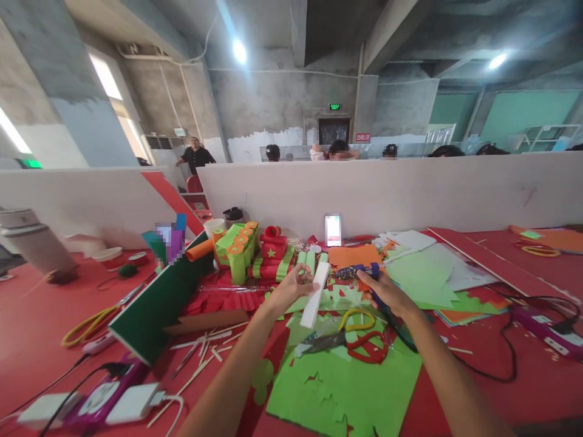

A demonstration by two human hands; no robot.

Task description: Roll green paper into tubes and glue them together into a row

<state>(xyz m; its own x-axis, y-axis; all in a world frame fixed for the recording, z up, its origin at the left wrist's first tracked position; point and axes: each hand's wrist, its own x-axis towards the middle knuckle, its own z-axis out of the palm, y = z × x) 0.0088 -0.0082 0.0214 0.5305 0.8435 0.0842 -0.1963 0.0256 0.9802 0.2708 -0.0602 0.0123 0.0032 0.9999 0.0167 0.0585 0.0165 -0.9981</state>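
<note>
A white strip is pinched between the fingers of my left hand, slanting down towards me. My right hand is closed around a blue hot glue gun, whose nozzle points left at the strip's upper end, close to it; whether they touch I cannot tell. Beneath my hands lie scissors with one yellow and one red handle. They rest on a green sheet with star-shaped cut-outs. Just beyond the strip stand light green paper rolls.
Green and red paper models stand behind my left hand, beside a dark green board. A lit phone leans on the white partition. Paper sheets and a purple power strip lie right; thin sticks lie left.
</note>
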